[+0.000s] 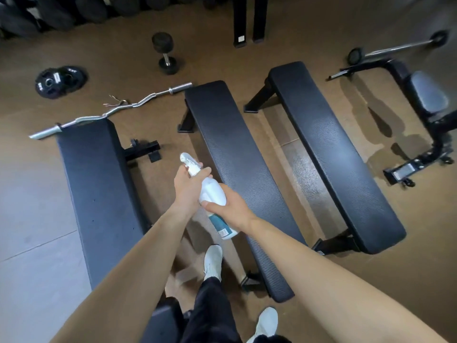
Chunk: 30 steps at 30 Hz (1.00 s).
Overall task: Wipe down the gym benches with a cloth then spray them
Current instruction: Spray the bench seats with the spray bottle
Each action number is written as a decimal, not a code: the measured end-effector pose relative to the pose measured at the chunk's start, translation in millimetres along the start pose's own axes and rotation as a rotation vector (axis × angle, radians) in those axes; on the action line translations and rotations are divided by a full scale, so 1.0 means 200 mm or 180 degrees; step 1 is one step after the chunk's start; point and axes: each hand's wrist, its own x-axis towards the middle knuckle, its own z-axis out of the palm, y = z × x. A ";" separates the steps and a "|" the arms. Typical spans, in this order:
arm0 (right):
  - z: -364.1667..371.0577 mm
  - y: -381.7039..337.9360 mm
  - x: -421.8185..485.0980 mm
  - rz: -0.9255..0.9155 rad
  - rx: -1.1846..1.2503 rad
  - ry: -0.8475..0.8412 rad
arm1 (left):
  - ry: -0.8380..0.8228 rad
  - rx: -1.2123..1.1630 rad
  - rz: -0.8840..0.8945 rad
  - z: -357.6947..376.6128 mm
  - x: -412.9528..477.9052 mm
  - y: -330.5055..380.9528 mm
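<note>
Three benches (235, 174) lie across brown gym floor. Both hands grip the bottle (212, 194): left hand (186, 186) wrapped at the trigger, right hand (228, 206) round its body. Spraying step, likely; next, aim the nozzle toward 11 o'clock.

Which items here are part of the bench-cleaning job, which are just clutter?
Job: spray bottle held by left hand and right hand; left bench, middle bench, right bench.

Clutter: curl bar, dumbbell, weight plates, barbell.

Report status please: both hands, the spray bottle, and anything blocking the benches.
Left hand on sprayer head, right hand grips spray bottle. Held above middle bench, nozzle pointing away. No cloth visible. Bench tops unobstructed.
</note>
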 end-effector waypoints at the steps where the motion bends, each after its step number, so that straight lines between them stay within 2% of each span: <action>1: 0.00 -0.05 0.07 -0.0024 -0.0047 0.0033 | -0.0011 0.0001 -0.0013 0.00 0.07 0.05; 7: -0.09 -0.37 0.39 -0.0237 -0.0318 -0.0005 | 0.0155 -0.0172 -0.0202 0.03 0.41 0.35; 16: -0.14 -0.62 0.65 -0.0334 -0.0061 0.0094 | 0.0024 0.0045 0.0110 0.07 0.67 0.63; 21: -0.17 -0.63 0.73 -0.0372 -0.0046 0.0125 | 0.0239 0.0112 0.0072 0.11 0.71 0.66; 26: -0.18 -0.60 0.74 -0.0311 0.0137 0.0141 | -0.0021 -0.0027 0.0118 0.11 0.71 0.63; 30: -0.17 -0.50 0.67 -0.0331 0.0096 0.0070 | 0.0139 0.0148 -0.0016 0.10 0.63 0.54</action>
